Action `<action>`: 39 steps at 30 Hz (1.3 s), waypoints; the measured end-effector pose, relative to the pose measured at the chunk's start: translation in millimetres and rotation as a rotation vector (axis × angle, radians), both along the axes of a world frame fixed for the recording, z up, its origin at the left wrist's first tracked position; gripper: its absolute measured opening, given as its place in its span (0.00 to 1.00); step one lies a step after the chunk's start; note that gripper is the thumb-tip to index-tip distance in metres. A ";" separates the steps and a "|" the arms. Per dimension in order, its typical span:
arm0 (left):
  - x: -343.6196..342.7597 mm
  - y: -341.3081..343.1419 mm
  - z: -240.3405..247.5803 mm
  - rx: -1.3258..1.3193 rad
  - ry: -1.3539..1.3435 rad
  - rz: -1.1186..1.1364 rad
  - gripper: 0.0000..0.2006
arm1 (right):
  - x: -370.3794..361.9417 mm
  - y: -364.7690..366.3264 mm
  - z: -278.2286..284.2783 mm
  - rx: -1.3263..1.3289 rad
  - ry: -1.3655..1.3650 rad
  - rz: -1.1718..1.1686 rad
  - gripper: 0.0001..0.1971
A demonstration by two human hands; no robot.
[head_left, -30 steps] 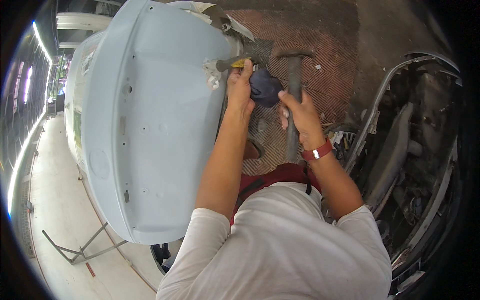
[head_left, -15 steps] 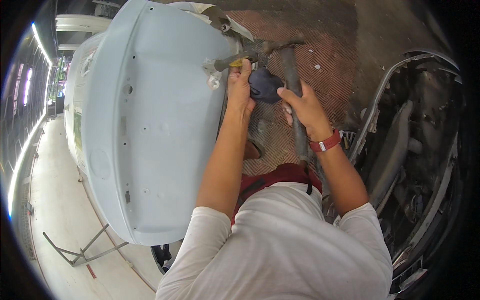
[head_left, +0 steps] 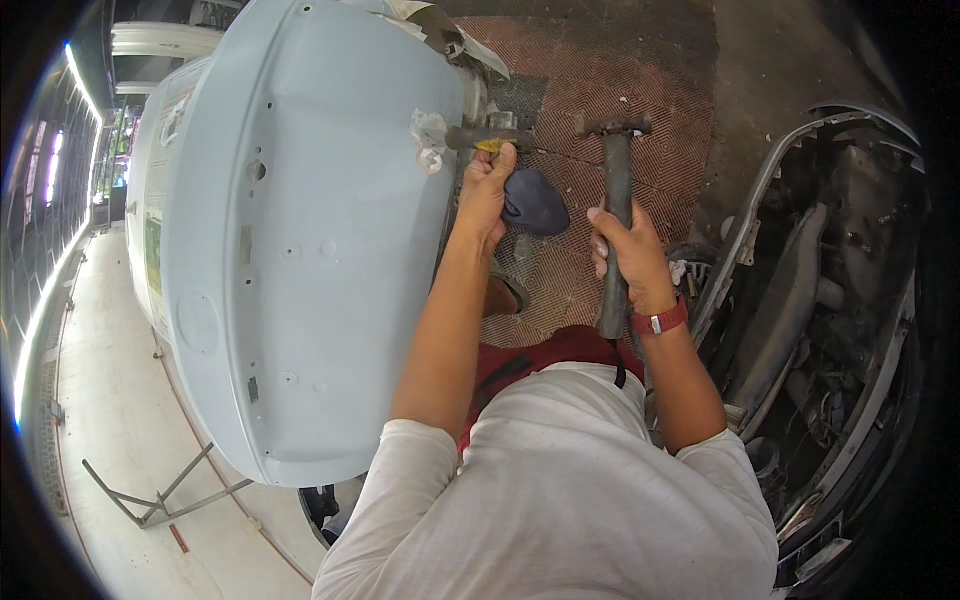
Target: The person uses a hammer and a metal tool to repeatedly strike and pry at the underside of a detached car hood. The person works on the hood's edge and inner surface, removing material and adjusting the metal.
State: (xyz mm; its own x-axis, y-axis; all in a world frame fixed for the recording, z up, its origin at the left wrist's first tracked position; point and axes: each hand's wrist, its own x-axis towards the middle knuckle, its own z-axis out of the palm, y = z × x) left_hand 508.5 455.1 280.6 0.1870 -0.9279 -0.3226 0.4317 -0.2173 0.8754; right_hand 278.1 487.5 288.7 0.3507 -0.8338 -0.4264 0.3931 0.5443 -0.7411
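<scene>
In my right hand [head_left: 637, 262] I hold a hammer [head_left: 617, 178], my fingers wrapped round its thick dark handle. The hammer's head is at the far end, clear of the other tool. My left hand [head_left: 484, 196] is closed, thumb up, at a short dark bar-shaped tool [head_left: 485, 137] with a yellow piece [head_left: 490, 146] under the thumb. That tool lies crosswise by the edge of a pale grey car panel [head_left: 340, 250], next to crumpled clear plastic [head_left: 430, 138]. A dark blue cloth-like bundle [head_left: 536, 202] is beside my left hand; whether I grip it is hidden.
A patterned reddish mat [head_left: 640, 80] covers the floor ahead. To the right lies a dark car part with a curved metal rim [head_left: 755, 190]. A metal stand [head_left: 160, 505] is on the pale floor at left. My sandalled foot [head_left: 507, 296] shows below my hands.
My right hand has drawn the hammer to the right and nearer, away from the tool at my left hand. My left hand has shifted slightly right and nearer.
</scene>
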 end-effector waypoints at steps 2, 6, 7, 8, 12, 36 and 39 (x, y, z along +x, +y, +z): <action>-2.2 -1.4 6.6 0.018 0.014 -0.004 0.22 | 1.0 6.4 2.7 0.037 0.054 0.023 0.10; -9.1 -1.6 15.5 0.012 0.076 0.019 0.21 | 12.5 16.9 7.7 0.043 -0.019 -0.049 0.10; -10.6 -2.4 17.3 0.014 0.072 0.027 0.21 | 21.3 20.1 9.8 0.054 -0.065 -0.176 0.10; -12.8 -3.9 18.6 0.018 0.070 0.031 0.21 | 32.8 24.2 12.9 0.065 -0.109 -0.306 0.10; -15.6 -7.4 21.2 0.017 0.067 0.051 0.22 | 48.6 19.8 21.7 0.078 -0.115 -0.211 0.10; -12.2 -12.8 55.9 -0.066 0.339 0.214 0.21 | 7.5 34.0 -10.0 0.195 0.046 -0.078 0.10; -15.6 4.9 58.7 -0.142 0.465 0.328 0.20 | -6.1 39.4 -12.3 0.227 0.149 -0.104 0.11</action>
State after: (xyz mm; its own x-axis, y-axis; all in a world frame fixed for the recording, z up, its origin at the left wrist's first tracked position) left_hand 492.9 460.0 339.3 0.3407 -0.8854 -0.3164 0.8023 0.0984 0.5887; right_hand 272.0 526.8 276.4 0.1881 -0.7397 -0.6461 0.3518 0.6650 -0.6588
